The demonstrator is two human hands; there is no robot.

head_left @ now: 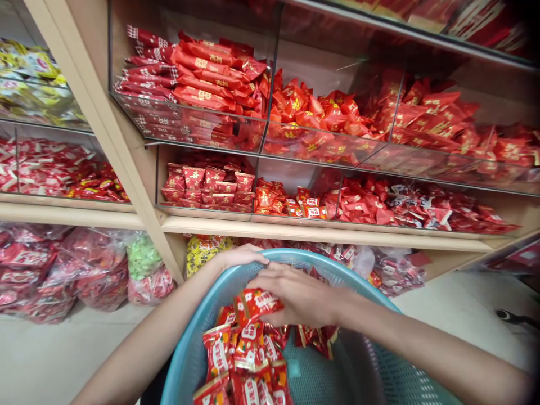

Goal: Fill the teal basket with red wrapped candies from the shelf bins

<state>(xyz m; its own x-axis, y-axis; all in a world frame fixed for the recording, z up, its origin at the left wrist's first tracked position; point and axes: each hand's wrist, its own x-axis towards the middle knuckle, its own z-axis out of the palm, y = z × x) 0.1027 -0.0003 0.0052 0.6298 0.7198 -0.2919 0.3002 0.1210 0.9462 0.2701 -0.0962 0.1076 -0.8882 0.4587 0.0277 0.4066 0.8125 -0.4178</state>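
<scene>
A teal plastic basket (pixel 310 254) with perforated walls stands in front of me. My left hand (pixel 242 256) is closed over its far-left rim. Inside, my right hand (pixel 293 289) is curled over red snack packets and slightly blurred, with one red packet (pixel 258 304) between its thumb and fingers. More red packets with gold edges and white lettering (pixel 251 346) are heaped on the left of the basket. A few packets (pixel 316 339) lie under and behind my right wrist. Part of the basket's floor shows at the lower middle.
Wooden shelves (pixel 312 232) with clear-fronted bins of red packets (pixel 206 79) rise behind the basket. Filled plastic bags (pixel 97 264) stand on the floor below at left, and more bags (pixel 396 270) sit behind the basket. A dark object (pixel 504 315) lies on the floor at right.
</scene>
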